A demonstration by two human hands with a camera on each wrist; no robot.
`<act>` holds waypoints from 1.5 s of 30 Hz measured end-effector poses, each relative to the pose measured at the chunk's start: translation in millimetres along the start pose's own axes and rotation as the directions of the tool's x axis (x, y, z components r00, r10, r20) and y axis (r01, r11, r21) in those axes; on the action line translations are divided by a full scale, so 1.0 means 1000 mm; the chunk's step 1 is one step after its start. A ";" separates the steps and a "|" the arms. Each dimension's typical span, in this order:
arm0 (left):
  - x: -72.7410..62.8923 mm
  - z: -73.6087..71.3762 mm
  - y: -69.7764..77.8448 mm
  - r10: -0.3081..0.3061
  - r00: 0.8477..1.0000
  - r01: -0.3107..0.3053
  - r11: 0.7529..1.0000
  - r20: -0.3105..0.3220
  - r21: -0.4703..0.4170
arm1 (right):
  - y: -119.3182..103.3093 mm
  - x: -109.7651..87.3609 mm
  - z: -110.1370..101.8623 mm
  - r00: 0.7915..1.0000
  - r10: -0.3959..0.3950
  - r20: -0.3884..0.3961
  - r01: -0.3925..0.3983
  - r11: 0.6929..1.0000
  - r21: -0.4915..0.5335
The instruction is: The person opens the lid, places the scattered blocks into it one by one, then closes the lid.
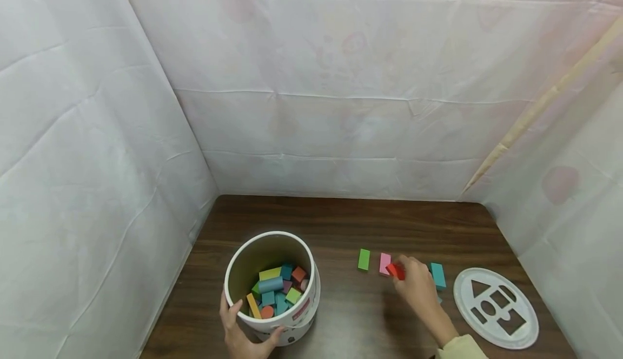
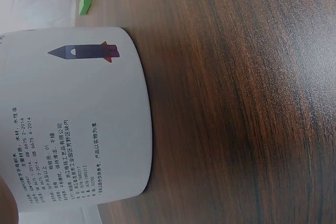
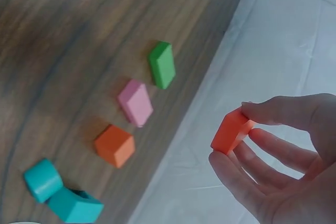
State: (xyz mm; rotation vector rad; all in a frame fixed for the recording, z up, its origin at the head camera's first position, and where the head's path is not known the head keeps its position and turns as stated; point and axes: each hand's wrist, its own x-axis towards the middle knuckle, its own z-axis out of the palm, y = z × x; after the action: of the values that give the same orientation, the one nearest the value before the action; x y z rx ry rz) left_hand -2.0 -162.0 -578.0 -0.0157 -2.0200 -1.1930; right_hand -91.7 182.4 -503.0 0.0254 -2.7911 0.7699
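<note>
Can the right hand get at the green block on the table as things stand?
Probably, though the right hand pinches a red block it would likely release first. Nothing covers the green block on the table; the pink block between looks easy to clear.

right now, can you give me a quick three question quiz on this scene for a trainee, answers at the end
1. What colour is the block in the right hand?
A) yellow
B) red
C) purple

2. True or false: the left hand is touching the bucket.

3. Fill in the missing word: in the right wrist view, the pink block lies between the green block and the ____ block on the table.

Key
1. B
2. True
3. Orange
</note>
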 end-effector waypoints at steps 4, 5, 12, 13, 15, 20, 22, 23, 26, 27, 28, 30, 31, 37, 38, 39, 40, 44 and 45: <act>-0.001 0.000 0.002 -0.056 0.998 0.056 0.998 0.008 0.013 | -0.009 0.000 -0.006 1.000 -0.027 -0.003 0.027 1.000 0.011; -0.002 0.000 0.002 -0.067 0.998 0.067 0.998 0.009 0.016 | -0.011 0.000 -0.008 0.999 -0.034 -0.003 0.034 0.999 0.013; -0.001 0.000 -0.002 0.024 1.000 -0.024 1.000 -0.010 -0.002 | -0.030 0.001 -0.018 0.998 -0.064 0.003 0.064 0.998 0.006; -0.001 0.000 -0.003 0.036 0.999 -0.036 0.999 -0.013 -0.003 | -0.033 0.001 -0.019 0.998 -0.070 0.001 0.070 0.998 0.009; -0.001 0.000 -0.004 0.046 0.999 -0.046 0.999 -0.014 -0.003 | -0.039 0.001 -0.022 0.997 -0.080 0.001 0.080 0.997 0.018; -0.001 0.000 -0.003 0.042 0.999 -0.042 0.999 -0.010 0.000 | -0.053 0.001 -0.027 0.995 -0.096 0.006 0.095 0.995 0.037; -0.001 0.000 -0.003 0.047 0.999 -0.047 0.999 -0.010 0.000 | -0.058 0.001 -0.029 0.995 -0.103 0.007 0.102 0.994 0.047; -0.001 0.000 -0.003 0.047 0.999 -0.047 0.999 -0.009 0.000 | -0.060 0.001 -0.030 0.994 -0.109 0.008 0.108 0.993 0.052; 0.000 0.000 -0.003 0.045 0.999 -0.045 0.999 -0.009 0.003 | -0.065 0.001 -0.031 0.992 -0.123 0.001 0.123 0.991 0.061; 0.000 0.000 -0.003 0.046 0.999 -0.046 0.999 -0.009 0.002 | -0.066 0.002 -0.032 0.992 -0.127 0.001 0.127 0.990 0.065; 0.000 0.000 -0.003 0.047 0.999 -0.047 0.999 -0.008 0.002 | -0.068 0.002 -0.033 0.992 -0.130 0.000 0.130 0.989 0.066; 0.000 0.000 -0.004 0.048 0.999 -0.048 0.999 -0.009 0.001 | -0.071 0.002 -0.033 0.991 -0.137 -0.001 0.137 0.988 0.071; 0.000 0.000 -0.004 0.049 0.999 -0.049 0.999 -0.008 0.001 | -0.073 0.002 -0.034 0.990 -0.139 0.000 0.139 0.988 0.075; 0.000 0.000 -0.003 0.038 0.999 -0.038 0.999 -0.001 0.007 | -0.087 0.002 -0.039 0.986 -0.166 0.019 0.163 0.982 0.099; 0.000 0.001 -0.002 0.035 0.999 -0.035 0.999 0.000 0.008 | -0.090 0.002 -0.039 0.985 -0.172 0.021 0.169 0.980 0.102; 0.000 0.000 -0.002 0.029 1.000 -0.029 1.000 0.003 0.008 | -0.092 0.002 -0.040 0.984 -0.177 0.021 0.174 0.979 0.103; 0.000 0.000 -0.002 0.027 1.000 -0.027 1.000 0.005 0.007 | -0.094 0.002 -0.040 0.984 -0.178 0.021 0.175 0.978 0.110; 0.000 0.000 -0.001 0.036 0.999 -0.036 0.999 -0.006 -0.006 | -0.103 0.002 -0.039 0.982 -0.188 0.032 0.182 0.973 0.139; 0.000 0.000 -0.001 0.036 0.999 -0.036 0.999 -0.010 -0.006 | -0.105 0.002 -0.039 0.981 -0.193 0.035 0.186 0.972 0.146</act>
State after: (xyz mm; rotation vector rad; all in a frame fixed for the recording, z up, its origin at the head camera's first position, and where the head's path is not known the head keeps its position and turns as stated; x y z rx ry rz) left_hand -2.8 -162.4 -578.9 -0.0490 -1.9990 -1.1742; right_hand -76.2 111.9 -417.5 0.3359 -2.7214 0.9284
